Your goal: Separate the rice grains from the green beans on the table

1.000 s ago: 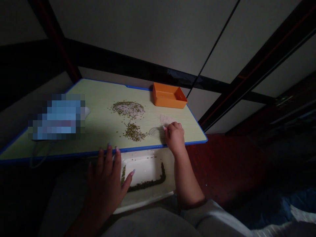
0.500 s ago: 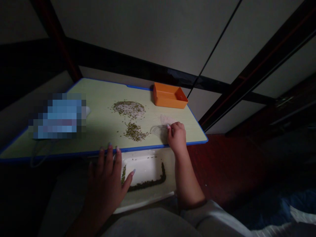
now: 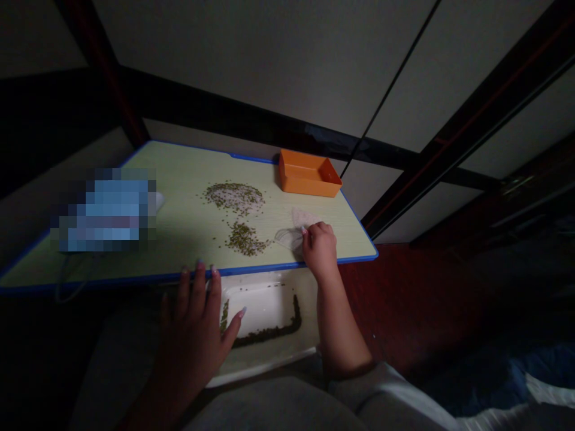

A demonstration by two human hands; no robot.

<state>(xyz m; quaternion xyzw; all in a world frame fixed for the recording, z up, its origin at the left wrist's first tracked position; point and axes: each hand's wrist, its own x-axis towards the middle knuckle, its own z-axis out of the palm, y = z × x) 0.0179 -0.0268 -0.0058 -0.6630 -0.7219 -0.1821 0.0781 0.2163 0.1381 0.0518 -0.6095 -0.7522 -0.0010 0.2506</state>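
My right hand (image 3: 320,246) rests on the pale green table (image 3: 188,221) near its front right edge, fingers curled on a small clear plastic scoop (image 3: 287,237). Just left of the scoop lies a small heap of green beans (image 3: 245,239); a wider mixed heap of green and pale grains (image 3: 234,196) lies behind it. My left hand (image 3: 193,326) is below the table's blue front edge, fingers spread, holding the left rim of a white tray (image 3: 263,323) on my lap. The tray has green beans along its bottom and side walls.
An orange rectangular box (image 3: 308,173) stands at the table's back right corner. A blurred-out blue object (image 3: 108,209) lies on the table's left part, with a cord hanging over the front edge. Dark bed-frame bars and a pale wall rise behind.
My right hand with the scoop shifted slightly back and forth beside the small bean heap. My left hand and the tray stayed put.
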